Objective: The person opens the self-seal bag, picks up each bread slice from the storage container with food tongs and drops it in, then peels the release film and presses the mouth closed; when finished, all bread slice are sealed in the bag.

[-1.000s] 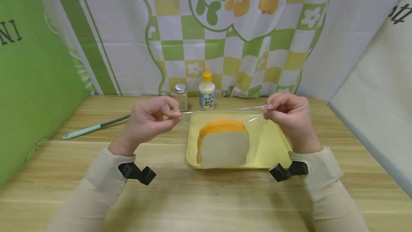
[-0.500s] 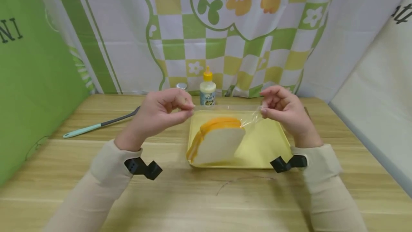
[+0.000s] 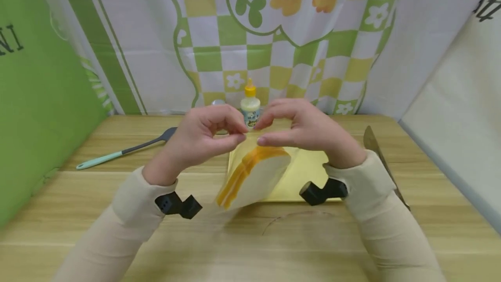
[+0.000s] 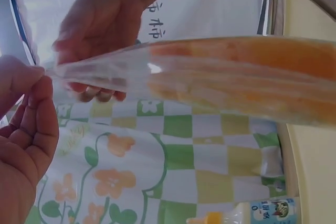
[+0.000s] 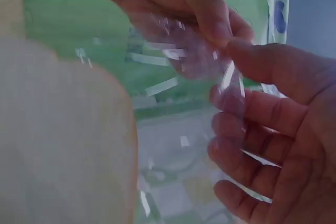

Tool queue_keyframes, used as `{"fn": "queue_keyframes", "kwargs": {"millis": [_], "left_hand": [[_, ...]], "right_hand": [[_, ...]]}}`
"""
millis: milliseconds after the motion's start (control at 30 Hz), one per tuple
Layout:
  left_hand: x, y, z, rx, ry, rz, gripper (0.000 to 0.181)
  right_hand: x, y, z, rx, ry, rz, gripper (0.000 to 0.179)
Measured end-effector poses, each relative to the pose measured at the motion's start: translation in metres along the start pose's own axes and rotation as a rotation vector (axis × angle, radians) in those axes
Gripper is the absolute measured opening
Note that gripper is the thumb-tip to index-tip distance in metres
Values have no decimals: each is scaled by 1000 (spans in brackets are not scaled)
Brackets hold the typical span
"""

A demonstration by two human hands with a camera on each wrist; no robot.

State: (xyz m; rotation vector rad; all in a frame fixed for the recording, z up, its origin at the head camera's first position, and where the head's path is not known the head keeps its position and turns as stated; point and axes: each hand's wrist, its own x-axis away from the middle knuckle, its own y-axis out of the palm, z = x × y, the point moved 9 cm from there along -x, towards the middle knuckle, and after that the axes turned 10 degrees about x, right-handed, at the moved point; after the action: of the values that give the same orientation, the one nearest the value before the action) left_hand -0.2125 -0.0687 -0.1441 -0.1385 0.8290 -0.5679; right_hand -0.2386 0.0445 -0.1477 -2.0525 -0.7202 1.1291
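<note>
A clear plastic bag (image 4: 123, 72) holds sliced bread (image 3: 260, 177), white-faced with orange crust. The bread leans to one side above the near left part of the yellow tray (image 3: 313, 177). My left hand (image 3: 209, 134) pinches the bag's top edge between thumb and forefinger. My right hand (image 3: 303, 125) is beside it, thumb and forefinger apart in the head view. In the right wrist view, the fingers of my right hand (image 5: 294, 140) lie loosely bent against the film, its thumb by the left fingertips. The film's exact edge is hard to see.
A yellow-capped squeeze bottle (image 3: 250, 104) stands behind the hands, with a metal-lidded shaker (image 3: 218, 102) mostly hidden beside it. A spatula (image 3: 107, 158) with a mint handle lies left. A knife (image 3: 373, 145) lies right, partly under my right forearm.
My right hand has moved left to meet the left hand, its grip on the film loosening. The bread has tilted and swung left and nearer. The knife has come into view.
</note>
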Motion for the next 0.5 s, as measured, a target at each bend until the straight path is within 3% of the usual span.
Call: {"fn": "queue_keyframes", "kwargs": {"millis": [100,233,333,500], "left_hand": [[-1,1,6,-81,25,18,16],[-1,2,11,-147,42,45,18],[-1,2,14,-166,51,60,20],[1,2,22,-214,81,80,22]], "right_hand": [[-14,12,-9,-11,-5,-99,6],[-22,23,-4,-12,84,-184,8],[-23,27,-2,-25,128,-200,8],[-23,26,-2,-34,132,-194,11]]}}
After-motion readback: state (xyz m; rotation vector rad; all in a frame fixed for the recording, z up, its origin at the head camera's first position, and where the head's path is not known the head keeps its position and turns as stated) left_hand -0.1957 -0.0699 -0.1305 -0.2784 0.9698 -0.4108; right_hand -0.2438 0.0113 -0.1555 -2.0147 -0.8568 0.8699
